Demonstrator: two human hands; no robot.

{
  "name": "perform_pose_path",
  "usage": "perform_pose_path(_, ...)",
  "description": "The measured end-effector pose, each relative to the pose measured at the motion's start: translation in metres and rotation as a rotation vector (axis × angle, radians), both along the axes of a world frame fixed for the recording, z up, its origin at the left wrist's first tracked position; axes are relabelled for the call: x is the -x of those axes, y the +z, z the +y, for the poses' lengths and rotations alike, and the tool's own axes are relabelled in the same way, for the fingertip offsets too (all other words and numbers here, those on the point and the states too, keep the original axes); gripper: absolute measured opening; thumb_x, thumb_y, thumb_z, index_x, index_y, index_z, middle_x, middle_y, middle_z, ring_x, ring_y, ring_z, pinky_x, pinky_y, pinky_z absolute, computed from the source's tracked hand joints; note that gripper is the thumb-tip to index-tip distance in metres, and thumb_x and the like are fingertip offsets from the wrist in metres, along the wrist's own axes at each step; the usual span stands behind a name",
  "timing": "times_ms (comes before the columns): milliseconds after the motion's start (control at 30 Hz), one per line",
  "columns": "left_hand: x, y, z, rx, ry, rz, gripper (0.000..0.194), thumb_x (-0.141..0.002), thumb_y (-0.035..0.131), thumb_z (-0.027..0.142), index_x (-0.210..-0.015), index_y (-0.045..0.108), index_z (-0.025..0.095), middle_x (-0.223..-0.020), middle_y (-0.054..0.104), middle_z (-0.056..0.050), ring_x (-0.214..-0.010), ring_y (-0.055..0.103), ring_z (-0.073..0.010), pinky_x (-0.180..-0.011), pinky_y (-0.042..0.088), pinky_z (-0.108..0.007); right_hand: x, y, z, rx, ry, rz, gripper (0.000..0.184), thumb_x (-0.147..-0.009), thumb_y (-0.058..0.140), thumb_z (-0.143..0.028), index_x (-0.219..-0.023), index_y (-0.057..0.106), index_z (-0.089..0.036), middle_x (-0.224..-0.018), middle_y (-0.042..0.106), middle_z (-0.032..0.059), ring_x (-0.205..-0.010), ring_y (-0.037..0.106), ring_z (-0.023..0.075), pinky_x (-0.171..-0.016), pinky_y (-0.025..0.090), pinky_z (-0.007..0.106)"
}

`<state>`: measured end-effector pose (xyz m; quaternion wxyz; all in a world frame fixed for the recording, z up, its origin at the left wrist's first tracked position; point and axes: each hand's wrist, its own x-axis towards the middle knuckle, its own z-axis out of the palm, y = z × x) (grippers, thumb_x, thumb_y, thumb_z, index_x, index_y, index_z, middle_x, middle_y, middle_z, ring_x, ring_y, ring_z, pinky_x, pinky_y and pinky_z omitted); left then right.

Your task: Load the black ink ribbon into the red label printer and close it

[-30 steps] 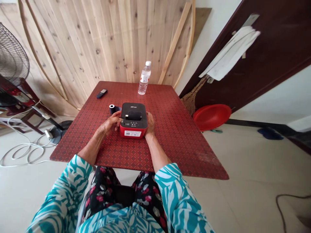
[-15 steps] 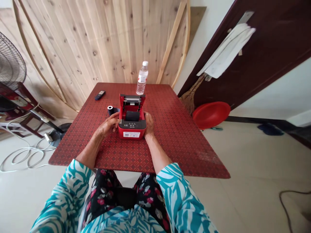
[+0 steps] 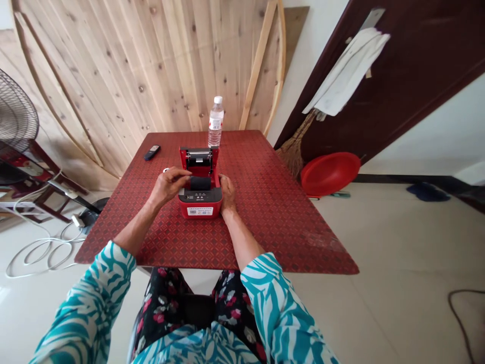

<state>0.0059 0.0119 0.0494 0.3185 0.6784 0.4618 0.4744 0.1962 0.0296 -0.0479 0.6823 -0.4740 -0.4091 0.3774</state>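
Note:
A red and black label printer sits on the table, its lid swung back to show a metal mechanism. A black roll lies in its open compartment. My left hand reaches over the printer's left side, its fingertips at the top of that roll. My right hand presses against the printer's right side. Just left of the printer, a small roll's white core peeks out, the rest hidden behind my left hand.
The red patterned table also holds a clear water bottle behind the printer and a dark remote control at back left. A fan and white cable lie left; a broom and red basin lie right.
The printer's lid has swung from lying over the body to standing open at the back. My left hand has moved further over the printer and now hides most of the small roll.

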Motion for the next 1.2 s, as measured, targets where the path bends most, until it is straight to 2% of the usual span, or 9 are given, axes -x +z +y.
perform_pose_path(67,-0.007,0.014,0.008,0.020,-0.163,0.133,0.014,-0.069,0.069,0.014,-0.079,0.076,0.021,-0.080,0.069,-0.004,-0.086,0.063,-0.0195,-0.078,0.048,-0.027,0.000,0.000,-0.001,0.009,0.007,0.007,0.042,-0.086,0.045,-0.054,-0.098,0.070,-0.022,-0.104,0.073,0.0039,-0.100,0.063,0.0183,-0.094,0.046,0.034)
perform_pose_path(167,-0.014,0.025,0.023,0.091,-0.328,0.243,0.027,-0.066,0.066,0.007,-0.085,0.078,0.020,-0.077,0.071,-0.003,-0.081,0.066,-0.0205,-0.076,0.050,-0.028,-0.001,0.003,-0.002,0.017,0.013,-0.010,0.041,-0.087,0.045,-0.053,-0.099,0.069,-0.022,-0.105,0.073,0.0046,-0.102,0.063,0.0185,-0.097,0.046,0.036)
perform_pose_path(300,-0.021,0.023,0.042,0.050,-0.431,0.422,0.038,-0.068,0.059,0.003,-0.094,0.079,0.022,-0.077,0.073,-0.002,-0.080,0.070,-0.0210,-0.075,0.051,-0.028,-0.002,0.004,-0.002,0.016,0.002,-0.050,0.040,-0.087,0.044,-0.051,-0.099,0.069,-0.022,-0.108,0.073,0.0063,-0.106,0.063,0.0192,-0.099,0.046,0.036)
perform_pose_path(433,-0.030,0.025,0.049,-0.023,-0.488,0.813,0.052,-0.065,0.052,-0.005,-0.101,0.077,0.023,-0.094,0.077,-0.003,-0.098,0.070,-0.0210,-0.086,0.050,-0.027,-0.001,0.002,0.002,0.017,-0.004,-0.017,0.040,-0.084,0.048,-0.052,-0.097,0.069,-0.021,-0.106,0.074,0.0060,-0.106,0.064,0.0197,-0.099,0.046,0.037)
perform_pose_path(567,-0.040,0.031,0.050,-0.028,-0.465,1.184,0.048,-0.075,0.048,-0.002,-0.108,0.075,0.021,-0.112,0.076,-0.007,-0.107,0.069,-0.0216,-0.086,0.049,-0.026,0.000,0.000,0.004,0.014,0.006,0.022,0.039,-0.082,0.050,-0.054,-0.095,0.069,-0.022,-0.104,0.075,0.0045,-0.104,0.064,0.0196,-0.099,0.047,0.037)
perform_pose_path(733,-0.047,0.033,0.055,-0.017,-0.480,1.378,0.046,-0.074,0.053,0.000,-0.108,0.074,0.022,-0.105,0.077,-0.007,-0.102,0.070,-0.0225,-0.078,0.049,-0.024,0.000,0.002,0.002,0.027,0.001,-0.008,0.041,-0.083,0.049,-0.054,-0.096,0.070,-0.022,-0.106,0.074,0.0067,-0.106,0.064,0.0211,-0.100,0.047,0.038)
perform_pose_path(900,-0.046,0.036,0.048,-0.035,-0.402,1.335,0.044,-0.081,0.054,0.005,-0.116,0.071,0.024,-0.116,0.074,-0.006,-0.111,0.067,-0.0220,-0.086,0.049,-0.025,0.000,0.003,0.002,0.036,0.002,-0.012,0.038,-0.084,0.049,-0.050,-0.096,0.070,-0.022,-0.107,0.074,0.0060,-0.106,0.064,0.0203,-0.100,0.047,0.037)
perform_pose_path(1100,-0.043,0.045,0.022,-0.035,-0.184,1.311,0.033,-0.088,0.061,0.027,-0.120,0.069,0.027,-0.115,0.073,-0.009,-0.110,0.067,-0.0268,-0.087,0.052,-0.032,-0.001,-0.001,0.005,0.037,0.055,-0.025,0.035,-0.084,0.050,-0.049,-0.097,0.071,-0.023,-0.108,0.075,0.0042,-0.106,0.065,0.0198,-0.102,0.047,0.038)
perform_pose_path(1200,-0.045,0.046,0.013,-0.086,-0.088,1.352,0.033,-0.090,0.060,0.026,-0.122,0.068,0.025,-0.117,0.071,-0.012,-0.114,0.065,-0.0291,-0.088,0.053,-0.036,0.000,-0.001,0.005,0.019,0.068,-0.037,0.036,-0.084,0.049,-0.049,-0.097,0.071,-0.024,-0.106,0.075,0.0036,-0.106,0.065,0.0196,-0.100,0.047,0.037)
